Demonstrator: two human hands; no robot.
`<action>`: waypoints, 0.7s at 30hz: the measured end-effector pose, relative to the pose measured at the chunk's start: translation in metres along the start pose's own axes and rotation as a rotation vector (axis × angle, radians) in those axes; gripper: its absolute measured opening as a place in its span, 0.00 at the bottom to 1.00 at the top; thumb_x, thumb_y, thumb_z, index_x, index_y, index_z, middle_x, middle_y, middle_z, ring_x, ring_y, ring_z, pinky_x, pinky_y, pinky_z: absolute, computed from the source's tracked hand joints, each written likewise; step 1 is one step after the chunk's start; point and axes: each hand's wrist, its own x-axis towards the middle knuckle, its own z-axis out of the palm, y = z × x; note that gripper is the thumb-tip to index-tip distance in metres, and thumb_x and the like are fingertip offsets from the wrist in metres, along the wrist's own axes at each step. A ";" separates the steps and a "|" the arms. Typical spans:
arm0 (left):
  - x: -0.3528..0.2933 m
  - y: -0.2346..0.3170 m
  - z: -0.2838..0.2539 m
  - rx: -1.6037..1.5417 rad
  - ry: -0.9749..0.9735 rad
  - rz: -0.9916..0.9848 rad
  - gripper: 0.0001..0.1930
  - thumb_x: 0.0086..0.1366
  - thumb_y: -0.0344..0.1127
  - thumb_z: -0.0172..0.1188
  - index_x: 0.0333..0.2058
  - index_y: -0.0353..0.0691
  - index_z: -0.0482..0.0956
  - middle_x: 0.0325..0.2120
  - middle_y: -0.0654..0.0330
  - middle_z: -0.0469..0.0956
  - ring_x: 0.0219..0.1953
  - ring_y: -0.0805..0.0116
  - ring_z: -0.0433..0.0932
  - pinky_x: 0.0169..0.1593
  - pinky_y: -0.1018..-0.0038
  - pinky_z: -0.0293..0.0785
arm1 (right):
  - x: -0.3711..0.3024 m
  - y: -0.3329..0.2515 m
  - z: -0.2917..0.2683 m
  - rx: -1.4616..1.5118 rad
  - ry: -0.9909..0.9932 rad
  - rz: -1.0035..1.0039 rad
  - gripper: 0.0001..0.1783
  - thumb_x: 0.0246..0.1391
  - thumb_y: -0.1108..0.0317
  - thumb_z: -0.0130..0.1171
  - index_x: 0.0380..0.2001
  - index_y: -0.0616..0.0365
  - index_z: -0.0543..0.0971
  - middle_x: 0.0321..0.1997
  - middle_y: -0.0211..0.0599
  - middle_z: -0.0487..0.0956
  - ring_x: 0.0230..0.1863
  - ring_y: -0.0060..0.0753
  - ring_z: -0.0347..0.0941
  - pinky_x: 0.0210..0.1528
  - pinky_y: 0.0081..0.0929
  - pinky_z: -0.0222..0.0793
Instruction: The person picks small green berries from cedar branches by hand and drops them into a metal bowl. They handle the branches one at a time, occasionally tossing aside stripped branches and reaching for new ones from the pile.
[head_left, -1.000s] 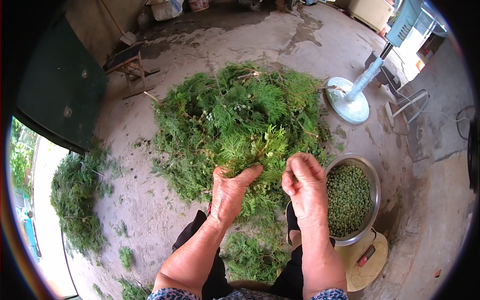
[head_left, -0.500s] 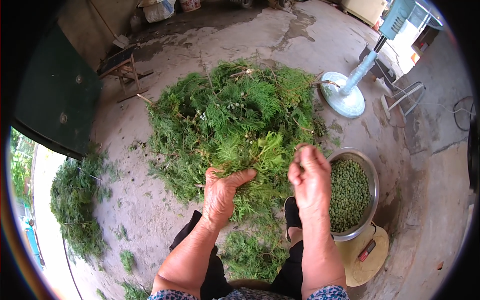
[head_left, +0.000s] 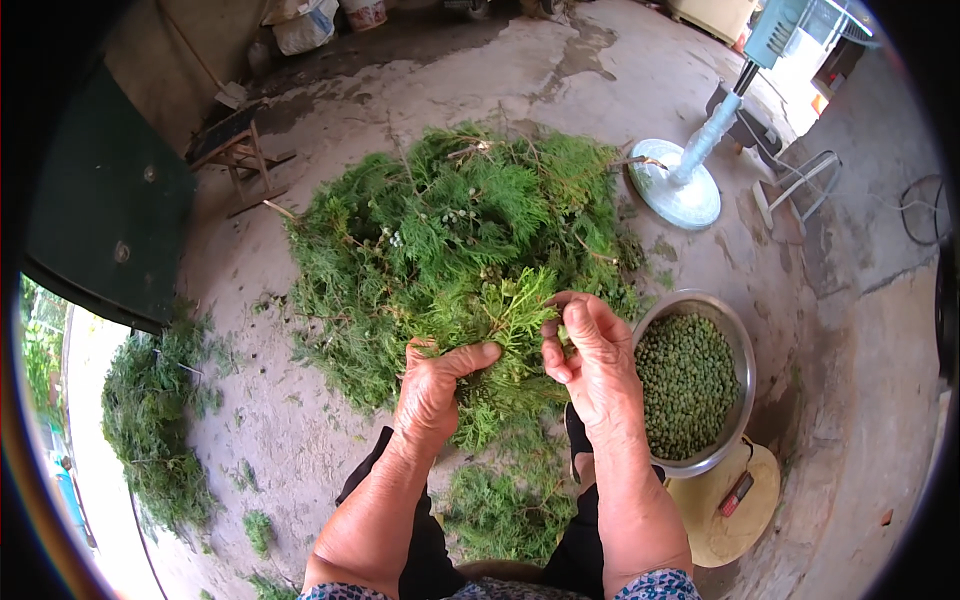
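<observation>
My left hand [head_left: 432, 392] grips a leafy cypress sprig [head_left: 515, 312], its thumb lying across the stem. Close to the right tip of that sprig is my right hand [head_left: 592, 352], its fingers curled and the thumb pressed toward the forefinger. A bit of green, looking like small green cones, shows in its bent fingers. Beyond both hands spreads a big heap of cut cypress branches [head_left: 440, 215], with pale cones among the foliage. On my right a steel basin [head_left: 742, 345] holds many small green cones [head_left: 688, 385].
Under the basin's near side is a round yellowish stool top [head_left: 715, 520] bearing a small red-and-black phone [head_left: 737, 494]. A fan's round base [head_left: 690, 205] stands beyond the heap. Another branch pile [head_left: 150, 430] lies left, near a wooden stool [head_left: 235, 150]. More sprigs [head_left: 510, 510] lie between my legs.
My right hand has moved left, from near the basin to the sprig's tip. The left hand still holds the sprig. The whole view has shifted slightly.
</observation>
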 end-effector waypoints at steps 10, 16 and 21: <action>-0.008 -0.010 0.007 0.404 -0.144 0.121 0.11 0.52 0.32 0.61 0.35 0.37 0.79 0.32 0.60 0.79 0.33 0.69 0.74 0.44 0.75 0.65 | -0.004 0.004 0.005 0.063 0.276 -0.054 0.07 0.53 0.66 0.53 0.27 0.58 0.73 0.22 0.29 0.71 0.13 0.15 0.62 0.11 0.11 0.55; -0.010 -0.011 0.003 0.273 -0.100 0.128 0.10 0.51 0.28 0.61 0.34 0.37 0.79 0.31 0.62 0.79 0.32 0.75 0.74 0.41 0.77 0.67 | 0.004 -0.024 -0.012 0.127 0.162 -0.252 0.06 0.53 0.70 0.52 0.31 0.61 0.74 0.25 0.33 0.73 0.18 0.20 0.65 0.17 0.15 0.56; -0.003 -0.020 -0.003 0.374 -0.055 0.196 0.09 0.49 0.28 0.63 0.32 0.36 0.79 0.28 0.62 0.78 0.30 0.75 0.72 0.37 0.77 0.67 | -0.003 -0.017 -0.011 -0.207 -0.062 -0.294 0.09 0.53 0.72 0.53 0.39 0.58 0.75 0.21 0.26 0.72 0.15 0.12 0.62 0.12 0.10 0.53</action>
